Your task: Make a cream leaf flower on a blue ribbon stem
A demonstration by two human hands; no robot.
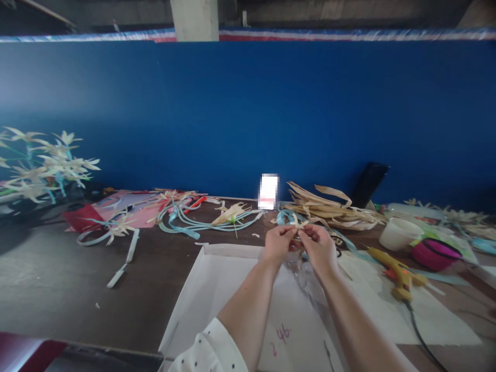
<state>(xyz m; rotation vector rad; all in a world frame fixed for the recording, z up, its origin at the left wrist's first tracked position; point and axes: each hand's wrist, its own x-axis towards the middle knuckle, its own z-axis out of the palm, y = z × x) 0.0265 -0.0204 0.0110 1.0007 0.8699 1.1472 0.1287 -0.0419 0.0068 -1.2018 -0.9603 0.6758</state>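
"By the far edge of the box (232, 251), toward its right end, you have the pale strips (299, 224) raised. How are you gripping them?"

"You pinch them from both sides: your left hand (279, 243) has thumb against fingers, your right hand (321, 249) does likewise, and the two thumbs nearly meet. Whatever sits under your fingertips is too small to make out."

"So what deserves your care?"

"Mind the place where the strips seem to cross. They look thin and dry, so press with the flat of your thumbs and not the nails; a hard twist could split them. Let one hand pin the crossing while the other adjusts, so that nothing slips out of line. Work over the box, and any crumbs should drop inside its edges."

"And on your right?"

"Your glue gun (405, 276) lies on the sheet (437, 320), past the box's right edge, with a red light on its body. Treat it as hot: its nozzle points toward your right hand's side, so mind that wrist when you reach across."

"Anything at the far edge of the surface (132, 310)?"

"Your husks (337, 214) lie there, just beyond your right hand. Lift one free of the bundle gently; tugging could tear its neighbours. Left of your hands, near that edge, your flower (232, 213) rests across pale blue loops (201, 225); steer your sleeve clear of them."
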